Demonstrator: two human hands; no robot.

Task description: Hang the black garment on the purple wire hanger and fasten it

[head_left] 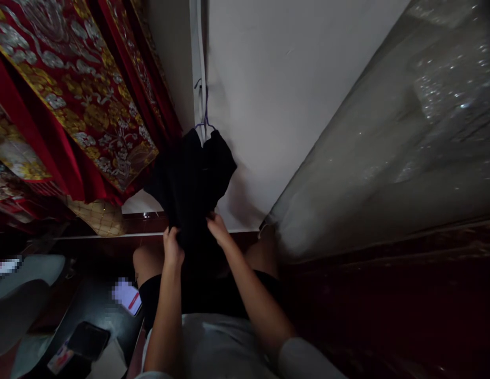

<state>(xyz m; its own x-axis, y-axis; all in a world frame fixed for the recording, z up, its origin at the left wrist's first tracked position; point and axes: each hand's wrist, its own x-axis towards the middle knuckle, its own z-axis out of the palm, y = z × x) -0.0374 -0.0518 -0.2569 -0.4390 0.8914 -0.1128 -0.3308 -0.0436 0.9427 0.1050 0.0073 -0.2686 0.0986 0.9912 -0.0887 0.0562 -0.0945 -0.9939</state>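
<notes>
A black short-sleeved top [193, 173] hangs in front of me on a thin purple hanger [206, 118], which is hooked high up by the wall. Its lower part falls toward my lap, where the dark cloth merges with the shadow. My left hand [173, 246] has its fingers closed on the left edge of the top. On the opposite edge, a little higher, my right hand [218, 229] pinches the cloth. The fabric spans the space between both hands.
Red garments with gold and silver embroidery [90, 95] hang at left. White sheer, sparkling fabric [387, 147] fills the right side. A white wall [284, 68] stands behind the top. At lower left, a lit phone [128, 297] and a black object [89, 339] lie on a dark surface.
</notes>
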